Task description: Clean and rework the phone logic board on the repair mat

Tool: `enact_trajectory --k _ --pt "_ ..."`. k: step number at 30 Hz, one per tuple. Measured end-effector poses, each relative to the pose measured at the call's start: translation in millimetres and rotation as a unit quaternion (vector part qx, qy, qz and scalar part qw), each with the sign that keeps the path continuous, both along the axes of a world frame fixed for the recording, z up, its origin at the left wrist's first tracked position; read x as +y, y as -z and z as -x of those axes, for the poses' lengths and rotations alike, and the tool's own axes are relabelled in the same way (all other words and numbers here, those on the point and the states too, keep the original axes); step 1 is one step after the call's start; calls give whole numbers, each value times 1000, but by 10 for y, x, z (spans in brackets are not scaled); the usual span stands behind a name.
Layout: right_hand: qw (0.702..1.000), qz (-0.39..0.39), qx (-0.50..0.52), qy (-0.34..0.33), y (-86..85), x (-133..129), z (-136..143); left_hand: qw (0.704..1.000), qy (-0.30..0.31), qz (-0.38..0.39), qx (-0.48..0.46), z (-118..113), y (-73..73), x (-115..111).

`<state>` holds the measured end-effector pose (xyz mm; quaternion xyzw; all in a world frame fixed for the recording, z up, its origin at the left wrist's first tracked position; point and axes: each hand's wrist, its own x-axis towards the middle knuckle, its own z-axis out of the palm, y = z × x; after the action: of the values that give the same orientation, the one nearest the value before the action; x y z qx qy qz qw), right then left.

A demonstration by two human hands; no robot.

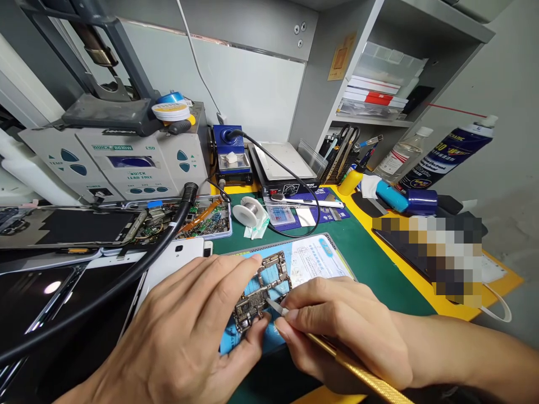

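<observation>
A small circuit board [254, 303] with cut-out openings is held tilted by my left hand [185, 325], fingers along its upper left edge and thumb at its lower edge. My right hand [341, 325] is closed round a gold-handled knife [357, 371] with a pale, narrow blade. The blade's tip meets the board near its middle, or is just above it; I cannot tell which. Beneath the board lies a blue and white printed sheet [309, 259], seen also through the openings.
A grey rework station [122, 163] stands at the back left, its black hose [168, 238] crossing the left side. Phones and an open tray of boards [223, 231] lie left. Behind are a solder spool [247, 214] and heating plate [280, 163]; bottles [404, 154] stand right.
</observation>
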<state>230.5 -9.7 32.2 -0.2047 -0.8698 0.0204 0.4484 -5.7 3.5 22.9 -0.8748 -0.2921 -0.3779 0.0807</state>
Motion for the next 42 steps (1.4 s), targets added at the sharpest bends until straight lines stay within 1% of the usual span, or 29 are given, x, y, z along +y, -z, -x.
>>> enact_trajectory --k 10,16,23,29,37,42 --pt "1000 15 -3 12 9 -22 1 1000 3 -1 3 -3 -31 -3" --pt "1000 19 -8 -2 -2 -21 -13 1000 -12 -5 -3 -14 -37 7" --pt "1000 9 -17 2 -7 -14 -14 1000 -22 5 -10 -16 -31 8" --pt "1000 -4 -23 12 -14 -26 -28 998 -11 51 -27 -30 -39 -1" --pt "1000 0 -23 11 -20 -21 -29 998 -12 62 -31 -34 -67 0" --pt "1000 13 -16 21 -10 -48 -29 998 -15 50 -33 -52 -80 2"
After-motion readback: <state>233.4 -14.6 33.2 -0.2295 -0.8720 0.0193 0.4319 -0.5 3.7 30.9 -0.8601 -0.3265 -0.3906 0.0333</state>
